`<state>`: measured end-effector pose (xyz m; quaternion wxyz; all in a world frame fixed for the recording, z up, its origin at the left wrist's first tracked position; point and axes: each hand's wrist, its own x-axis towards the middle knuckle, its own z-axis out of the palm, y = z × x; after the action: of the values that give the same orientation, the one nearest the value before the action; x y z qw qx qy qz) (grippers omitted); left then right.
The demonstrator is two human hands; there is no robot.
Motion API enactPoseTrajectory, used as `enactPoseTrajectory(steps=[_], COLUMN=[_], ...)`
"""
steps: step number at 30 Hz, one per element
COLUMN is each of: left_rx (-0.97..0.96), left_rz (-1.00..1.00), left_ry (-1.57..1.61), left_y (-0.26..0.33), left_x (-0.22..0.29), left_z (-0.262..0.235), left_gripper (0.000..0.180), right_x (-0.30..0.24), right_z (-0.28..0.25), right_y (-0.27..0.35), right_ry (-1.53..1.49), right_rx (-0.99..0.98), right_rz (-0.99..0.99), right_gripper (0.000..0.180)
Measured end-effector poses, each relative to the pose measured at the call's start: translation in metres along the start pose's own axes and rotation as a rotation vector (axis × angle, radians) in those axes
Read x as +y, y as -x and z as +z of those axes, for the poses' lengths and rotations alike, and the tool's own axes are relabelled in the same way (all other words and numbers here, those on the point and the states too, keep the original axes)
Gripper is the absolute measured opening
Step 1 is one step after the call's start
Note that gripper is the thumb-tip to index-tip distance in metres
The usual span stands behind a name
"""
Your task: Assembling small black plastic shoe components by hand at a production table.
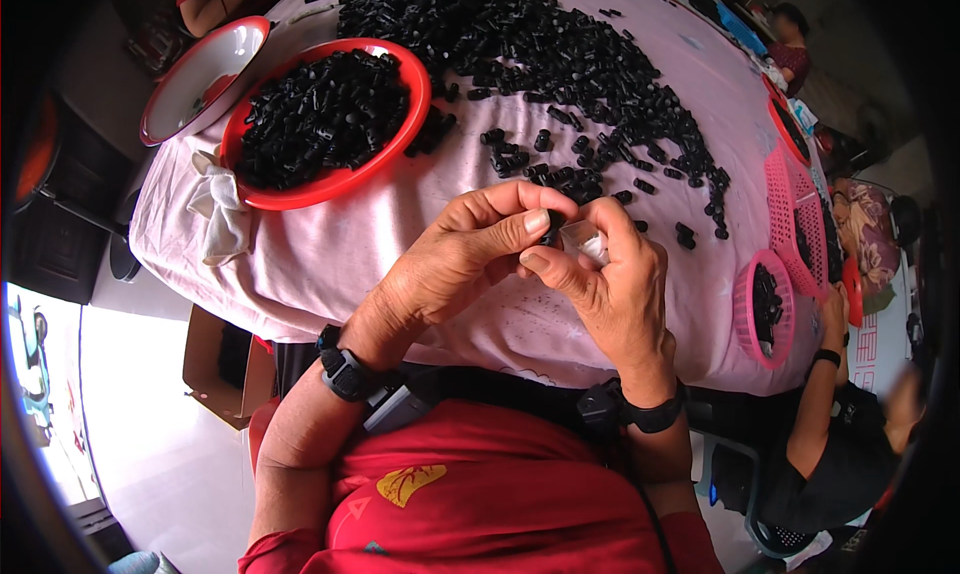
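Note:
My left hand [465,244] pinches a small black part [552,230] between thumb and forefinger. Close beside it, the fingers of my right hand [625,289] are closed round a small clear-and-white piece [587,242], perhaps a little plastic bag; its exact kind is not plain. Both hands meet above the near part of the table, fingertips almost touching. Just beyond them, loose black cylindrical parts [575,182] lie scattered on the pink cloth [450,329], running back into a large heap [500,39].
At the left stand a red basin [425,104] full of black parts, a white red-rimmed bowl [185,94] and a white rag [218,214]. Pink baskets [742,309] line the right edge. A co-worker in black [850,434] sits right; a cardboard box [225,399] is below left.

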<state>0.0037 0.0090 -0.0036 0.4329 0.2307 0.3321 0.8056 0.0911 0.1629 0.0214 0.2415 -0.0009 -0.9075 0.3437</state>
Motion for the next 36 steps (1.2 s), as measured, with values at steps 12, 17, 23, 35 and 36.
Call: enactPoseTrajectory(steps=[12, 17, 23, 35, 36], left_rx=[-0.027, 0.033, -0.031, -0.029, -0.002], left_rz=[0.010, 0.001, 0.008, 0.004, -0.003], left_ry=[-0.020, -0.035, -0.014, -0.036, -0.044], left_y=[-0.002, -0.001, -0.001, 0.000, 0.000], left_x=[-0.003, -0.001, -0.002, -0.002, -0.003], left_z=[-0.003, 0.002, -0.004, -0.001, 0.000], left_gripper=[0.031, 0.031, 0.032, 0.030, 0.030], right_x=[0.006, 0.009, 0.005, 0.000, 0.001], right_z=[0.002, 0.004, 0.002, -0.001, 0.000], right_y=[-0.001, 0.001, -0.001, 0.001, 0.002], right_ry=[0.203, 0.139, 0.214, 0.232, 0.210], right_rx=[0.060, 0.072, 0.062, 0.024, 0.030], right_rz=[-0.142, -0.125, -0.139, -0.094, -0.090], right_gripper=[0.056, 0.056, 0.056, 0.054, 0.054])
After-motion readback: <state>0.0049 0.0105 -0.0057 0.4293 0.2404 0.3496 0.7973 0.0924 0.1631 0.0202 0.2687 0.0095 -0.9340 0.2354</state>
